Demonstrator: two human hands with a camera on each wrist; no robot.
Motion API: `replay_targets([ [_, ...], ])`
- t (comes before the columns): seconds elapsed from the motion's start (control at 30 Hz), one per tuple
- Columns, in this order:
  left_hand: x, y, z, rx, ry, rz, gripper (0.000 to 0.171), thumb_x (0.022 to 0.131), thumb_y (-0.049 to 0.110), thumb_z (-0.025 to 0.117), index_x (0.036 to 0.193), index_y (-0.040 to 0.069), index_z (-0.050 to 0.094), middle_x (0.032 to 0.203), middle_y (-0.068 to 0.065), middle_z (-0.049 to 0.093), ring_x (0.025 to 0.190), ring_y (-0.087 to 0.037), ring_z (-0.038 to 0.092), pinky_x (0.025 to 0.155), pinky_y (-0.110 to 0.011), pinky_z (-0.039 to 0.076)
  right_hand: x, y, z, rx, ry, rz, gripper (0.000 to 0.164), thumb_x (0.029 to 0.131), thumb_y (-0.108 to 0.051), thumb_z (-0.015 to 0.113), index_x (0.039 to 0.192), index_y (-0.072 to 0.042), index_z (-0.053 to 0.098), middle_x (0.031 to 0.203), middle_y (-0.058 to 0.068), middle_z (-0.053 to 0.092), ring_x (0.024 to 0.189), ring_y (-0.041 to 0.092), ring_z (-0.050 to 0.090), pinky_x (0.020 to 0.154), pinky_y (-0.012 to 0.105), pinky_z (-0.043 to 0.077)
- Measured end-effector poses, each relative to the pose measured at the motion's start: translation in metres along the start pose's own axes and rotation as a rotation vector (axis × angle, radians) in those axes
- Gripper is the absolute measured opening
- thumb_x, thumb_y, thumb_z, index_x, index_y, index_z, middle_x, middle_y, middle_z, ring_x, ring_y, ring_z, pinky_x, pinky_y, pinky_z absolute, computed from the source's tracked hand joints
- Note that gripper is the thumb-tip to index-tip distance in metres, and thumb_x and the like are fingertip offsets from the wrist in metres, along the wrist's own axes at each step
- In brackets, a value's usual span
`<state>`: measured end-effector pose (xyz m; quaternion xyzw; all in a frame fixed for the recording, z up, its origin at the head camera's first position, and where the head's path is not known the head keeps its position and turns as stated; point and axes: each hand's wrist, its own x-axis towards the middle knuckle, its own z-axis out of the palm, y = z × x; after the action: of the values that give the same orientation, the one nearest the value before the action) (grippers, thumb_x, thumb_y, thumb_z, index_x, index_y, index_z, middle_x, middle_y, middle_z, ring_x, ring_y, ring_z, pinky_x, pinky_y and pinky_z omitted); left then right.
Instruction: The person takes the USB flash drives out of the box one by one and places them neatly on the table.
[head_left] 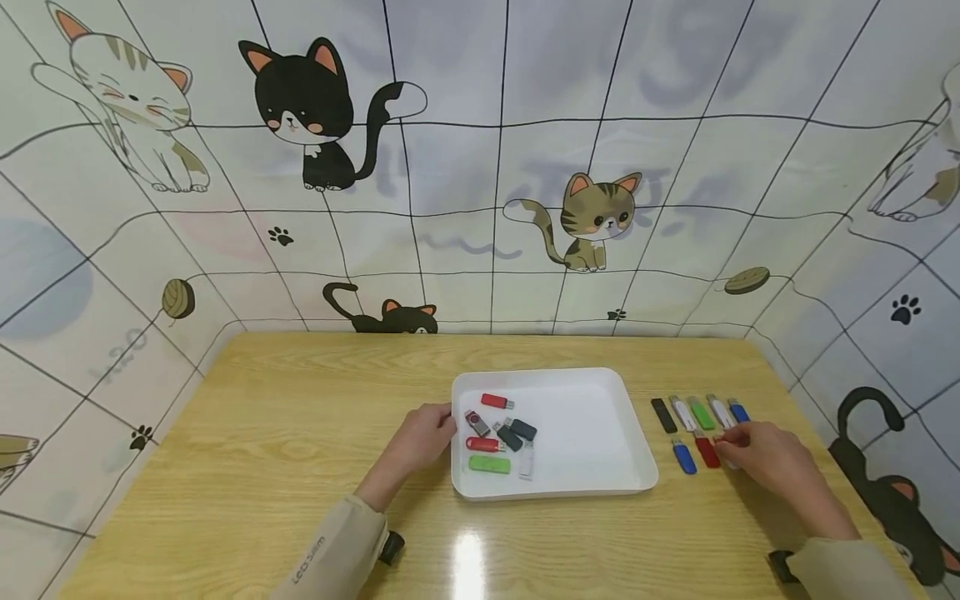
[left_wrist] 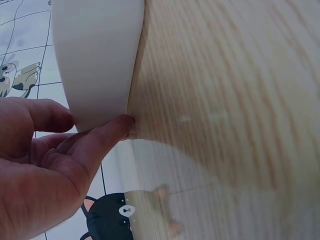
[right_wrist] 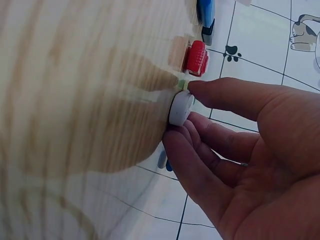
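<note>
A white tray (head_left: pixel 585 437) sits on the table, with several USB sticks gathered in its left half, among them a green one (head_left: pixel 489 464) and a red one (head_left: pixel 483 444). My left hand (head_left: pixel 420 435) grips the tray's left wall between thumb and fingers, as the left wrist view also shows. To the right of the tray, my right hand (head_left: pixel 776 467) pinches a white USB stick (right_wrist: pixel 181 108) low at the tabletop; the hand mostly hides it in the head view. Beside it lie a red USB stick (head_left: pixel 707 451) and a blue one (head_left: pixel 684 457).
Behind the right hand runs a back row of USB sticks: a black one (head_left: pixel 663 415), a green one (head_left: pixel 701 412), white ones and a blue one (head_left: pixel 738 411). The wooden table (head_left: pixel 300 417) meets a cat-printed curtain (head_left: pixel 465 167) at the back and sides.
</note>
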<state>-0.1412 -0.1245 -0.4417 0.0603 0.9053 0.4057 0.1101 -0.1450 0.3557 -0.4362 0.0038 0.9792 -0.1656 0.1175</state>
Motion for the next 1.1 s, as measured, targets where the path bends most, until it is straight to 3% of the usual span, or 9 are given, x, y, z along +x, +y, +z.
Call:
replay_targets([
  [0.3, 0.000, 0.003, 0.000, -0.001, 0.002, 0.000, 0.032, 0.097, 0.010, 0.043, 0.118, -0.001, 0.065, 0.072, -0.005, 0.055, 0.055, -0.013, 0.044, 0.048, -0.025, 0.036, -0.003, 0.000, -0.002, 0.001, -0.012, 0.003, 0.050, 0.092, -0.036, 0.058, 0.108, 0.010, 0.066, 0.095, 0.019, 0.066, 0.075, 0.023, 0.054, 0.063, 0.040, 0.045],
  [0.5, 0.001, 0.002, 0.000, -0.004, -0.001, 0.001, 0.032, 0.097, 0.009, 0.043, 0.118, -0.002, 0.065, 0.072, -0.005, 0.055, 0.055, -0.013, 0.044, 0.049, -0.025, 0.036, -0.011, -0.007, -0.008, 0.001, 0.085, 0.007, 0.057, 0.095, -0.040, 0.052, 0.116, 0.013, 0.060, 0.097, 0.021, 0.065, 0.076, 0.028, 0.057, 0.060, 0.040, 0.045],
  [0.63, 0.000, 0.002, -0.001, -0.008, -0.005, -0.004, 0.033, 0.097, 0.010, 0.043, 0.120, -0.002, 0.065, 0.073, -0.005, 0.055, 0.055, -0.013, 0.044, 0.049, -0.026, 0.037, -0.017, -0.031, -0.018, 0.013, 0.208, -0.051, 0.056, 0.095, -0.040, 0.051, 0.120, 0.010, 0.060, 0.105, 0.025, 0.065, 0.088, 0.037, 0.061, 0.065, 0.047, 0.047],
  [0.77, -0.001, 0.002, -0.001, -0.006, 0.002, 0.004, 0.032, 0.097, 0.009, 0.044, 0.117, -0.001, 0.066, 0.071, -0.005, 0.054, 0.055, -0.013, 0.044, 0.049, -0.026, 0.037, -0.022, -0.066, -0.027, 0.056, 0.282, -0.149, 0.052, 0.096, -0.039, 0.052, 0.120, 0.006, 0.062, 0.106, 0.021, 0.065, 0.092, 0.036, 0.061, 0.070, 0.050, 0.049],
  [0.97, -0.001, 0.002, 0.000, 0.004, 0.004, 0.009, 0.031, 0.097, 0.010, 0.044, 0.115, -0.001, 0.066, 0.074, -0.006, 0.056, 0.056, -0.013, 0.045, 0.049, -0.026, 0.037, -0.023, -0.114, -0.033, 0.082, 0.297, -0.273, 0.044, 0.096, -0.038, 0.054, 0.117, -0.001, 0.066, 0.107, 0.015, 0.066, 0.092, 0.032, 0.063, 0.075, 0.049, 0.051],
  [1.1, -0.001, 0.001, 0.001, 0.006, 0.006, 0.011, 0.031, 0.097, 0.010, 0.044, 0.116, -0.001, 0.066, 0.074, -0.006, 0.056, 0.056, -0.013, 0.045, 0.050, -0.025, 0.037, -0.018, -0.137, -0.034, 0.093, 0.296, -0.341, 0.033, 0.095, -0.029, 0.058, 0.113, -0.003, 0.069, 0.105, 0.011, 0.067, 0.089, 0.027, 0.065, 0.074, 0.045, 0.052],
])
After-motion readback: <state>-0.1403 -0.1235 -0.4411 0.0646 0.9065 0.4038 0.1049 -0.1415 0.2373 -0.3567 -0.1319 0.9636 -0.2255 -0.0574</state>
